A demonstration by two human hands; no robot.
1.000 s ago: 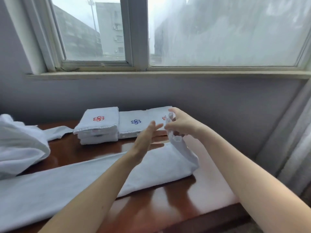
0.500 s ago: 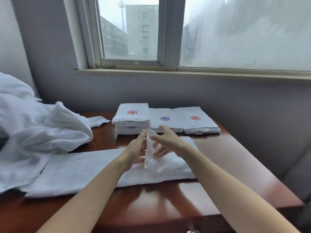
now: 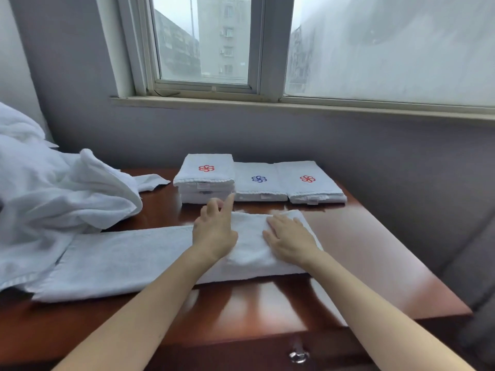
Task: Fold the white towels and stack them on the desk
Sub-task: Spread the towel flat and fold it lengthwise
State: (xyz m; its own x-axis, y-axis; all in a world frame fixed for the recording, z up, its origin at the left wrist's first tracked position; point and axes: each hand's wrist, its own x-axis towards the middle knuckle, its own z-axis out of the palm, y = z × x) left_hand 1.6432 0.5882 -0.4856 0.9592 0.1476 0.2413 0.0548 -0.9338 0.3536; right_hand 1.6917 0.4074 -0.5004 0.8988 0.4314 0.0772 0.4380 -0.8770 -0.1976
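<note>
Both bare forearms extended forward; left hand (image 3: pixel 214 231) palm down, index raised; right hand (image 3: pixel 290 239) flat, fingers straight.

- You face a grey wall (image 3: pixel 401 156); its white-framed window (image 3: pixel 270 49) lets in pale daylight.
- Nearer you stands a glossy reddish-brown desk (image 3: pixel 375 263), its metal drawer knob (image 3: pixel 298 354) at the near edge.

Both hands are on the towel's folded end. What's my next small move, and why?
Probably turn the folded end over leftward again. The left hand and right hand rest open on it, so that fold looks set, while a long strip of the towel lies unfolded to its left on the desk.
</note>
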